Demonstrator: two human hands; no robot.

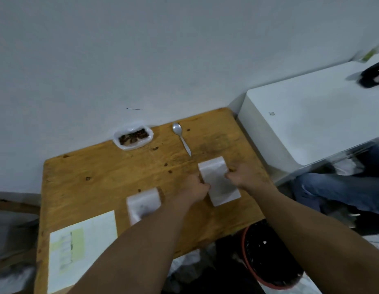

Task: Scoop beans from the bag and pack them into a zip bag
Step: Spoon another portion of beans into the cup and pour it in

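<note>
Table (95,166) holds bean bag (132,138), spoon (181,137), near zip bag (143,202), far zip bag (218,183), paper (82,247).

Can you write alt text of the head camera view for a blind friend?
A person's left hand and right hand hold the side edges of a white zip bag on a wooden table. Farther back lie an open bag of beans and a metal spoon, untouched; a second zip bag and a paper sheet lie to the left.
</note>
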